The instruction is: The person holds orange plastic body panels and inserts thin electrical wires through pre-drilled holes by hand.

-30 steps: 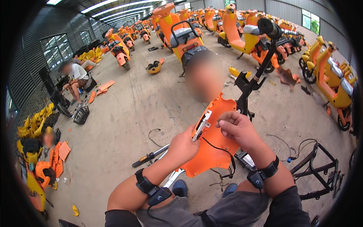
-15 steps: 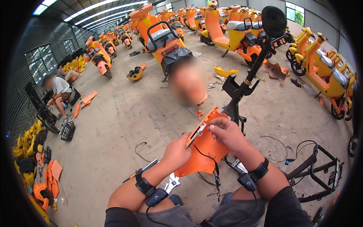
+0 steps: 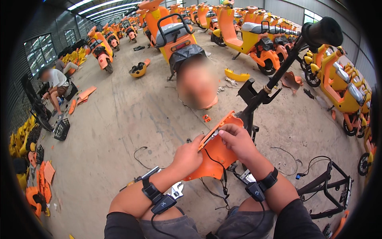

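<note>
At the far left, a seated person (image 3: 53,85) bends over work beside a black crate (image 3: 61,129) on the concrete floor (image 3: 119,127), with loose orange panels (image 3: 41,181) stacked along the left edge. Farther back, rows of orange and yellow scooters (image 3: 246,32) fill the hall, and a yellow helmet (image 3: 138,70) lies on the floor near them.

In the near middle, the left hand (image 3: 187,155) grips the left edge of an orange plastic panel (image 3: 215,153), its fingers curled and pressed together around the rim, thumb on the upper face. The panel is held up in front of the person, above the lap, tilted with its long upper edge running from near left to far right. A black cable (image 3: 221,175) hangs from the panel toward the floor. Just under the left forearm a grey metal part (image 3: 175,190) lies on the floor.

The right hand (image 3: 238,143) rests on the panel's upper right part; its fingertips (image 3: 223,134) bunch together and pinch at a small grey strip (image 3: 209,138) along the upper edge. Both wrists carry black strapped bands.

Just behind the panel stands a black scooter steering column (image 3: 278,73) with a rubber grip (image 3: 322,32) at its top, leaning to the far right. To the near right, a black metal frame (image 3: 330,187) sits on the floor with loose wires (image 3: 294,159) beside it.
</note>
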The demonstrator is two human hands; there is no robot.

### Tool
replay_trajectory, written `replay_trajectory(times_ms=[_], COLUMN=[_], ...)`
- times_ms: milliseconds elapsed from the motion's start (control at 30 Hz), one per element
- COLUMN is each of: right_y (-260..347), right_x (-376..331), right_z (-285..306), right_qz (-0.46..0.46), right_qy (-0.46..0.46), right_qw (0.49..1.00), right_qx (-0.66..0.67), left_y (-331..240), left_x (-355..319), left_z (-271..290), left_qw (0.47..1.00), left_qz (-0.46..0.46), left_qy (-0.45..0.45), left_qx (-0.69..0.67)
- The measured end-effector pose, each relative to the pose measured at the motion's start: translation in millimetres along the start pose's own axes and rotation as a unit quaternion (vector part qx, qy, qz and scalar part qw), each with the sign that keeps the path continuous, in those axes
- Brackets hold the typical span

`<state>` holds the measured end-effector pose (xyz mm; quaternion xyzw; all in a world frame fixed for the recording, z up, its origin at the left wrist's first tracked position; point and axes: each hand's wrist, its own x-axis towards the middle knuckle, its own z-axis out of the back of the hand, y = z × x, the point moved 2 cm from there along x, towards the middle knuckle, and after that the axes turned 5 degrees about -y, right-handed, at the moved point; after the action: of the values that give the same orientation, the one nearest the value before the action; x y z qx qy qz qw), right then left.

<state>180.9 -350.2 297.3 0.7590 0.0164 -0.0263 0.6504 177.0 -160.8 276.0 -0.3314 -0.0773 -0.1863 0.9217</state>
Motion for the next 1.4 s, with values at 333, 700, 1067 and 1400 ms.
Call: replay_trajectory(times_ms=[333,700,1067,1400], right_y=[-9,-10,-14,-20], right_x=[4,3,1,2], right_z=[-8,2,6,7], right_qz=[-0.038,-0.121,-0.098,-0.075], right_qy=[-0.061,-0.092,-0.080,-0.056], right_qw=[0.997,0.984,0.985,0.988], right_qx=[-0.008,0.096,0.114,0.124], left_y=[-5,-5,-8,-7], left_x=[-2,1,1,-2], left_z=[0,-13,-15,-9], left_qw=[0.999,0.999,1.000,1.000], left_qz=[0.026,0.031,0.013,0.023], left_qy=[0.010,0.010,-0.008,-0.011], left_qx=[0.015,0.010,-0.003,0.008])
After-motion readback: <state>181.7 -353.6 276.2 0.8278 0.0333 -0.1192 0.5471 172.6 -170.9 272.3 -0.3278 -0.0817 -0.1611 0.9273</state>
